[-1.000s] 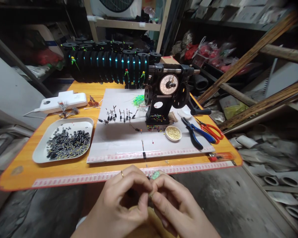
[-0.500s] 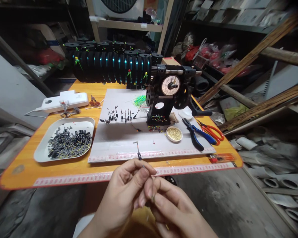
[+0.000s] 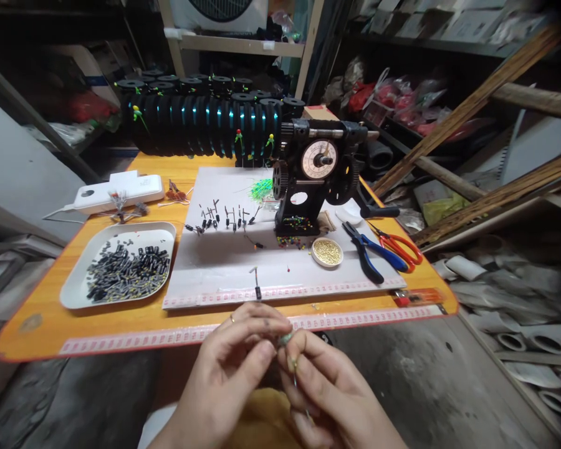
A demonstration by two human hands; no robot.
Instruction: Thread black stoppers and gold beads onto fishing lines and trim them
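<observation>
Since half a second ago, the left thumb has been parted from the right fingertips. The left hand is loosely curled; whether anything is gripped there cannot be told. A small green piece is seen at the fingertips. By the right hand a thin thread is pinched narrowly, probably light, limp and best held close to its top. Toward the right, past the table edge, room is offered above the floor.

L hand w/ fingers curved inward, thumb apart from index; R hand opp., thumb & index pinched
</observation>
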